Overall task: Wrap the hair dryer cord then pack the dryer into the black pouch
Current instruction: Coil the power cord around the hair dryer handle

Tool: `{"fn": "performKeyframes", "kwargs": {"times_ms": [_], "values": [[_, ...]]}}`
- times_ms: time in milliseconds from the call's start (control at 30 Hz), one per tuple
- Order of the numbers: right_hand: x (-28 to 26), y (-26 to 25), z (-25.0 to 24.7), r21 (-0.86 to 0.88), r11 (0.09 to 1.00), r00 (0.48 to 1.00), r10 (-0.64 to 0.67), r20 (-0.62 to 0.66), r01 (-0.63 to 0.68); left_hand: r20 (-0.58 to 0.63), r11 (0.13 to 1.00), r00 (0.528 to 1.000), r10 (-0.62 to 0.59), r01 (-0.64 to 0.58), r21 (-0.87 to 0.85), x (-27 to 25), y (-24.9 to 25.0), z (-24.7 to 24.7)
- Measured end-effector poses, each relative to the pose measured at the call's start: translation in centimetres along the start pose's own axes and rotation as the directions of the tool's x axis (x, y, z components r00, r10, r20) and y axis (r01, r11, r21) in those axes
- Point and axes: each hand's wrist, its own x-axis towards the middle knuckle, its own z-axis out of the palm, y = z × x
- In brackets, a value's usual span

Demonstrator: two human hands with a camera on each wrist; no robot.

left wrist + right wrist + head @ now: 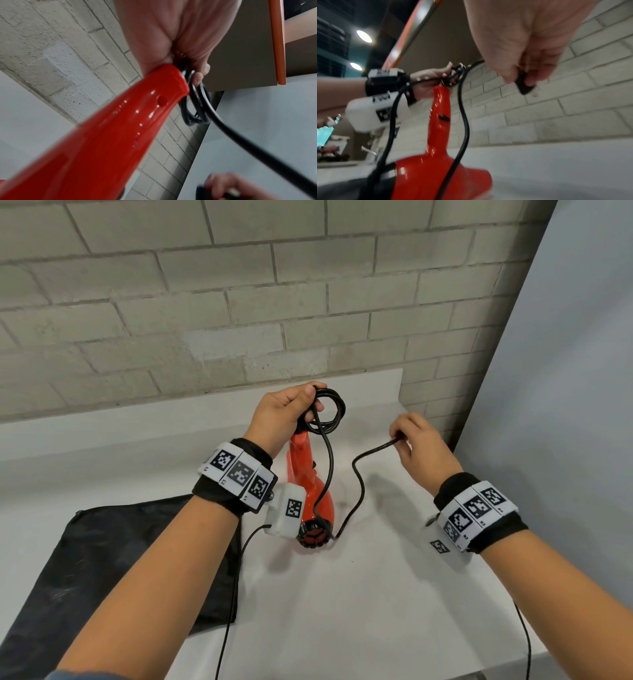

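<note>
A red hair dryer (310,491) stands head-down on the white counter, its handle pointing up. My left hand (286,409) grips the handle top together with a few coiled loops of the black cord (334,409). From the coil the cord hangs down past the dryer head, then rises to my right hand (412,440), which pinches the plug end (524,84). The black pouch (113,559) lies flat on the counter at the left. The left wrist view shows the red handle (128,115) and the loops (195,105) under my fingers.
A grey brick wall (239,302) runs behind the white counter (376,594). A pale panel (565,371) stands at the right. Thin black sensor cables (227,611) trail from both wrist bands toward the counter's near edge.
</note>
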Motion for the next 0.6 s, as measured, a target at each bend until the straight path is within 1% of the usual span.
{"fn": "performKeyframes", "kwargs": {"times_ms": [33,100,167,233,300,400,467,533,600], "values": [[0.2,-1.1,-0.4,0.097,0.991,0.994,-0.091,-0.06,0.097,-0.009,1.0,1.0,0.001,-0.001,0.003,0.0,0.0,0.0],[0.3,-3.2,-0.8,0.224,0.94,0.955,-0.215,-0.204,0.259,-0.026,1.0,1.0,-0.002,0.003,0.004,0.1,0.0,0.0],[0.4,-4.8,-0.6,0.302,0.885,0.912,-0.256,-0.321,0.355,-0.033,1.0,0.999,-0.009,0.009,0.006,0.3,-0.1,0.0],[0.4,-5.9,-0.1,0.377,0.841,0.899,-0.256,-0.354,0.388,-0.031,1.0,0.999,-0.014,0.014,0.0,0.3,-0.1,-0.1],[0.6,-6.4,0.7,0.413,0.82,0.903,-0.267,-0.338,0.397,-0.018,1.0,1.0,-0.012,0.012,0.01,0.5,-0.1,-0.1],[1.1,-6.5,1.8,0.431,0.828,0.922,-0.243,-0.301,0.359,0.041,1.0,0.999,-0.015,0.014,0.021,0.5,-0.3,-0.1],[1.7,-6.7,2.2,0.383,0.86,0.928,-0.236,-0.289,0.339,0.076,1.0,0.997,-0.023,0.023,0.005,0.5,-0.2,0.2],[2.1,-7.1,2.5,0.294,0.905,0.933,-0.227,-0.279,0.308,0.087,1.0,0.996,-0.019,0.017,0.02,0.4,-0.1,0.5],[2.5,-7.8,2.8,0.209,0.953,0.944,-0.156,-0.292,0.222,0.103,0.999,0.995,-0.005,0.0,0.052,0.4,0.0,0.7]]}}
